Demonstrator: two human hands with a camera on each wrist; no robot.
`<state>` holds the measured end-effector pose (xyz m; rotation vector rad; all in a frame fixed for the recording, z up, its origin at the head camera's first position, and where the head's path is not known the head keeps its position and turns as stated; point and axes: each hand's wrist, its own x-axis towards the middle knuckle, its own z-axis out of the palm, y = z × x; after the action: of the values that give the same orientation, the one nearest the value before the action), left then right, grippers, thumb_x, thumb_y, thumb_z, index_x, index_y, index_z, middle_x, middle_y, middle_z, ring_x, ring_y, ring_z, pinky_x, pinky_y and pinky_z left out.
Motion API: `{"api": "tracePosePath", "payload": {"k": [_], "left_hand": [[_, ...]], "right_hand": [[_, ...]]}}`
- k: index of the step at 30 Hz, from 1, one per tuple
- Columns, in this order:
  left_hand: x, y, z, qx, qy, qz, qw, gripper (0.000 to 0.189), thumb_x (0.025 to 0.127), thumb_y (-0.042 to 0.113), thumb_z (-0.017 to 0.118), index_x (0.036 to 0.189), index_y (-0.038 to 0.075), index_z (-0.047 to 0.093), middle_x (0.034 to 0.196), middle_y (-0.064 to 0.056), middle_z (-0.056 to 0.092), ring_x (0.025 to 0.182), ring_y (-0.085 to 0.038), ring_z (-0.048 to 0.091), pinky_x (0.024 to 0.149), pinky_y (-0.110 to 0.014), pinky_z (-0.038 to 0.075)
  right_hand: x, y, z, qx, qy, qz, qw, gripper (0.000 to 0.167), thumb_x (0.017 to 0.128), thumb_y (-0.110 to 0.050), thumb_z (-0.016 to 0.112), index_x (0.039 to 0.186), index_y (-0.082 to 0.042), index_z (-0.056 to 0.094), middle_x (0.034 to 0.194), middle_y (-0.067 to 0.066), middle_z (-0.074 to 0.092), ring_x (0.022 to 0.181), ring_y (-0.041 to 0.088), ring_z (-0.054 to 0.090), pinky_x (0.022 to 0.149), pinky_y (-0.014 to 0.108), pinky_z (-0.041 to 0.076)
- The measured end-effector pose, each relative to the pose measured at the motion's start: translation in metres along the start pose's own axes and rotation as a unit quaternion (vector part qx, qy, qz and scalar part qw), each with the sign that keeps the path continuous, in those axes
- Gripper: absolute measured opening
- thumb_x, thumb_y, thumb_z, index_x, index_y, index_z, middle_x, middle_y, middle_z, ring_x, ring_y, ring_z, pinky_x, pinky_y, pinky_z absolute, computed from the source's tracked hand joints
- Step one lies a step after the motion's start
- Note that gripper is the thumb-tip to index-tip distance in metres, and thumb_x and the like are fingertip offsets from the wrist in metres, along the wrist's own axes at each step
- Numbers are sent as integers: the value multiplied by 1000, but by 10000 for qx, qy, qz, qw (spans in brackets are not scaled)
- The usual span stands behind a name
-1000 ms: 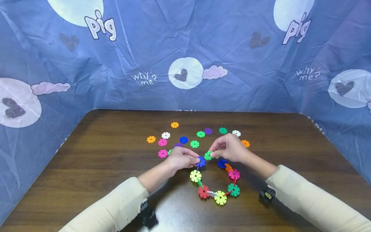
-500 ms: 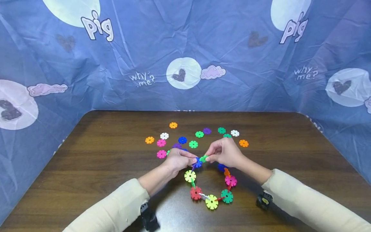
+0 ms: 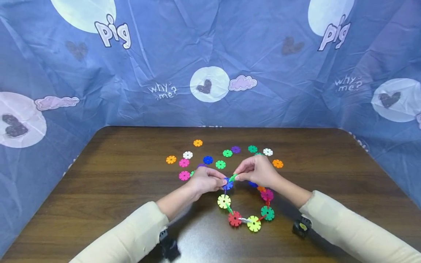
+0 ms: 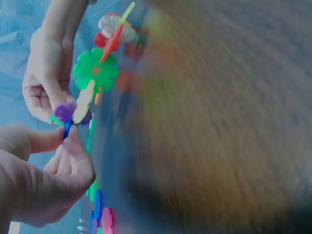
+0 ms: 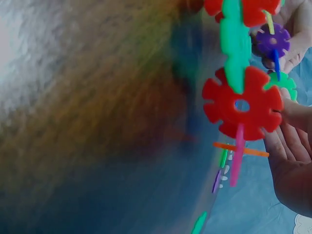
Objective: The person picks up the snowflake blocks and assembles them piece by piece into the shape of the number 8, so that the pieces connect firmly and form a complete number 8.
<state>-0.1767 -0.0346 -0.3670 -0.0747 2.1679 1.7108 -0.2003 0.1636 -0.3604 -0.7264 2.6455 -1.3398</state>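
Between thumb and fingers, my left hand pinches a blue notched disc at one end of a chain of interlocked flower-shaped discs. A loose-ended green disc is pinched by my right hand. It stands edge-on against the blue disc's upper right rim; how deep the notches overlap is too small to tell. Below the blue one hang a purple disc and a yellow disc. The chain curves through a red disc and a teal disc up to another blue disc, partly behind my right hand.
Several loose discs lie flat beyond my hands, among them an orange disc, a pink disc, a green disc and a white disc. A patterned blue cloth rises behind the brown table.
My right hand has brought the green disc left to the blue one, turning it edge-on. The hanging chain swung left, then back right. My left hand keeps its pinch.
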Motion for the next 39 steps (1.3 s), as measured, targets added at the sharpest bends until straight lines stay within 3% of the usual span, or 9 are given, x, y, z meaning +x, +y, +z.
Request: {"api": "tracePosePath", "payload": {"k": [5, 9, 14, 17, 20, 25, 31, 34, 39], "left_hand": [[2, -1, -1, 211, -223, 38, 9995, 15, 85, 2, 69, 98, -5, 72, 87, -14, 75, 69, -5, 61, 73, -23, 58], [2, -4, -2, 142, -285, 66, 9995, 17, 86, 1, 68, 101, -6, 71, 91, -17, 75, 69, -6, 62, 77, -26, 59], [1, -6, -3, 142, -237, 85, 9996, 18, 85, 1, 69, 101, -6, 71, 92, -17, 75, 69, -5, 62, 76, -26, 59], [0, -6, -3, 178, -221, 90, 9996, 17, 86, 2, 69, 101, -5, 72, 91, -17, 75, 69, -5, 63, 76, -26, 59], [0, -7, -4, 209, -212, 63, 9995, 17, 86, 3, 69, 101, -4, 72, 92, -17, 75, 70, -5, 63, 76, -27, 59], [-1, -6, -5, 198, -315, 90, 9993, 15, 85, 4, 70, 99, -2, 73, 90, -13, 76, 72, -5, 65, 75, -25, 59], [-1, -6, -5, 201, -301, 19, 9993, 17, 86, 4, 69, 101, -3, 72, 93, -15, 75, 74, -6, 66, 78, -26, 59], [-1, -5, -5, 198, -248, -60, 9995, 17, 86, 3, 69, 101, -3, 72, 92, -15, 75, 72, -6, 63, 76, -24, 58], [1, -5, -4, 148, -239, -118, 9995, 16, 86, 3, 68, 100, -4, 72, 87, -12, 75, 69, -5, 62, 72, -21, 57]], "right_hand": [[2, 2, -8, -332, -134, -106, 9993, 9, 78, -12, 79, 84, -6, 76, 83, 9, 77, 71, 10, 71, 62, 20, 57], [5, 14, -30, -937, 223, -24, 9953, 13, 79, -11, 78, 90, -4, 76, 87, 11, 76, 80, 18, 74, 69, 24, 59], [3, 41, -68, -2190, 651, 685, 9711, 22, 78, -13, 78, 95, 0, 73, 89, 15, 75, 81, 25, 70, 72, 36, 57], [-1, 54, -84, -2699, 364, 1271, 9538, 30, 74, -15, 81, 97, 4, 71, 89, 17, 73, 81, 27, 66, 74, 39, 54], [-5, 63, -90, -2806, 151, 1743, 9438, 32, 73, -16, 82, 95, 4, 71, 86, 16, 71, 78, 25, 62, 70, 34, 51], [-5, 68, -94, -2339, 303, 2228, 9459, 29, 72, -17, 84, 89, 2, 70, 74, 7, 65, 67, 15, 55, 58, 22, 43], [-2, 68, -87, -736, 465, 2498, 9644, 28, 79, -9, 78, 95, 10, 68, 64, 1, 70, 53, 6, 65, 56, 25, 58], [2, 64, -79, 66, 458, 2684, 9622, 32, 81, -6, 75, 103, 15, 65, 66, 3, 72, 54, 7, 67, 58, 27, 59], [8, 52, -67, 883, 353, 2741, 9570, 37, 82, -1, 72, 110, 20, 58, 69, 6, 72, 58, 8, 69, 62, 30, 61]]}}
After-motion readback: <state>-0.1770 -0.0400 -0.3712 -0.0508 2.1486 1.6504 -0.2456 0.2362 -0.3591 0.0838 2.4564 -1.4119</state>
